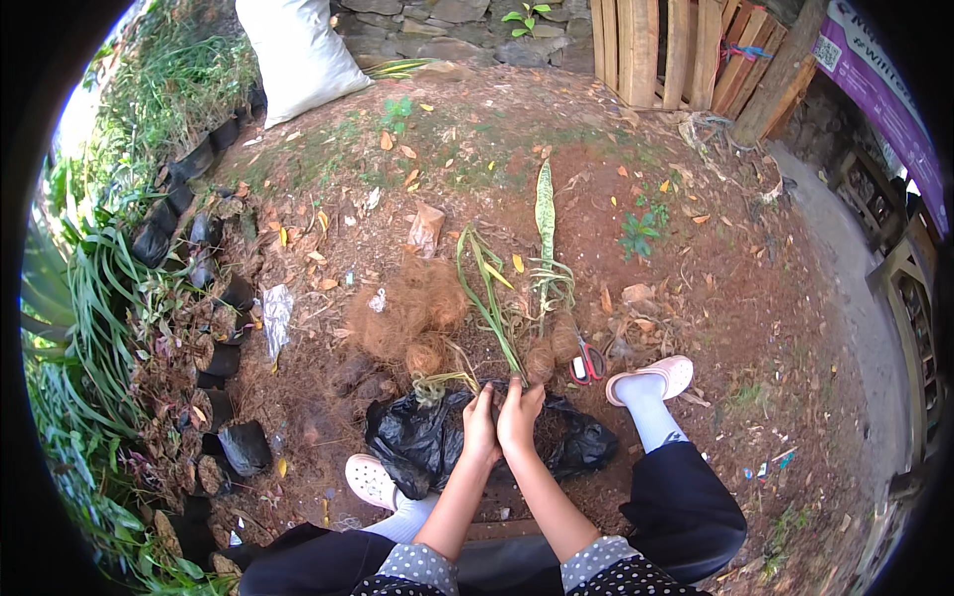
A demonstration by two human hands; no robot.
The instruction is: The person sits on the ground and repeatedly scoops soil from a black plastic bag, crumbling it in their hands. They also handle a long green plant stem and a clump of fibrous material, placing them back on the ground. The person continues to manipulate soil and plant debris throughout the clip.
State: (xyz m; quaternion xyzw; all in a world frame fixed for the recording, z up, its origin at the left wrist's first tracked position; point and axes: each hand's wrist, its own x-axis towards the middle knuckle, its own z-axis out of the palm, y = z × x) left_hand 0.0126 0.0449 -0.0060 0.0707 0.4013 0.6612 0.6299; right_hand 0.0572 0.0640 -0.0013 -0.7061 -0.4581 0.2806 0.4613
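My left hand (481,426) and my right hand (519,416) are pressed together, cupped over a black plastic bag (406,439). Long green leaves of a plant (492,313) run down to my thumbs, and its base is hidden between my palms. Just beyond my right hand sit two brown fibre-wrapped balls (540,363), near a pale variegated snake plant leaf (545,212). Scissors (587,363) with red and black handles lie to their right. Left of the leaves is a heap of loose coir-like fibre (402,309), with a smaller fibre ball (425,359) at its near edge.
Black plant bags (246,448) filled with soil line the left side, beside dense greenery. A clear plastic wrapper (277,316) lies on the soil. Farther off are a white sack (302,59), wooden crates (648,52) and a stone wall (455,33). My feet flank the black bag.
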